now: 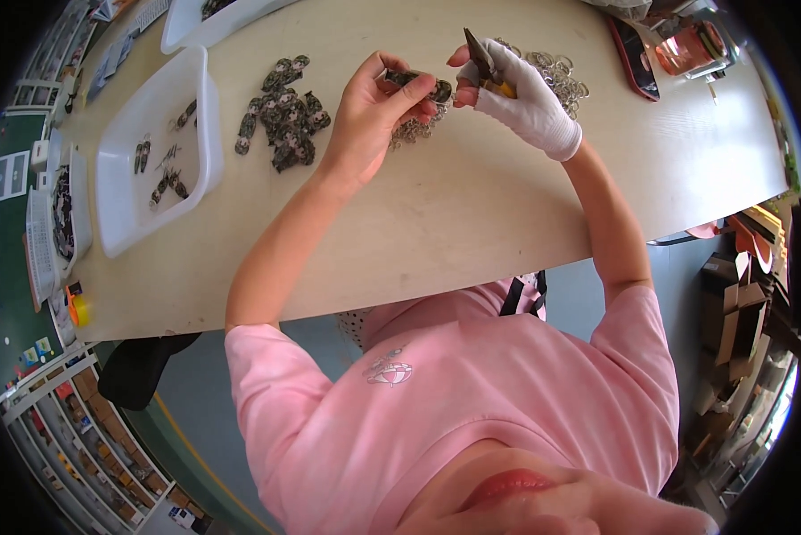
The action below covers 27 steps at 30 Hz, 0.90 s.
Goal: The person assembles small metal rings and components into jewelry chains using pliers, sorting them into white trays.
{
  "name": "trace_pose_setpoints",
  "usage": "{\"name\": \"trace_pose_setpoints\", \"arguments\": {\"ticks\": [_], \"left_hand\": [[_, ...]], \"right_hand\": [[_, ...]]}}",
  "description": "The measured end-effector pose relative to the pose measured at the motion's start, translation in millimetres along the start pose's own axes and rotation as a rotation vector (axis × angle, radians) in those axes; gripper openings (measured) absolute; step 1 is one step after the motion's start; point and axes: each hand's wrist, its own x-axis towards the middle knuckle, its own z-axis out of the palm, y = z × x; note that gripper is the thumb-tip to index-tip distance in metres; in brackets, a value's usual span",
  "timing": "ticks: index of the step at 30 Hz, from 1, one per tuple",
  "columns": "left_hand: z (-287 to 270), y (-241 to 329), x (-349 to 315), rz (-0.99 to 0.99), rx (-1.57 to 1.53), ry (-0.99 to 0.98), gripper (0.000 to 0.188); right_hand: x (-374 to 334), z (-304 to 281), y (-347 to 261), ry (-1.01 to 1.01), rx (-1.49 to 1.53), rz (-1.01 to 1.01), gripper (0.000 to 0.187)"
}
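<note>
My bare left hand [365,116] is closed around a small camouflage-patterned figurine [438,90], its end sticking out past the thumb. Close beside it, my right hand [532,105], in a white fingerless-tipped glove, grips pliers [479,55] with dark jaws pointing up and a bit of yellow handle showing. The bare fingertips of that hand come near the figurine's end; whether they touch it I cannot tell. Loose metal key rings [562,78] lie beyond the right hand, and more rings with short chains [411,132] are under both hands. Left of my left hand rests a pile of similar figurines [286,125].
A white plastic tray [211,152] holding several figurines stands at the left, with another white bin [176,34] behind it. At the back right are a dark phone-like slab [634,58] and a clear jar [691,49]. Yellow tape [78,308] sits by the left table edge.
</note>
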Motion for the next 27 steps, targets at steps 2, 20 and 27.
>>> {"name": "trace_pose_setpoints", "arguments": {"ticks": [2,20,27], "left_hand": [[1,3,0,0.01,-0.017,-0.022,0.018],[10,6,-5,0.407,1.167,-0.202,0.012],[7,1,-6,0.485,1.093,-0.287,0.012]], "right_hand": [[0,-1,0,0.009,-0.017,0.01,0.029],[-2,2,11,-0.057,-0.146,0.037,0.024],[-3,-10,6,-0.136,-0.155,0.058,0.021]]}}
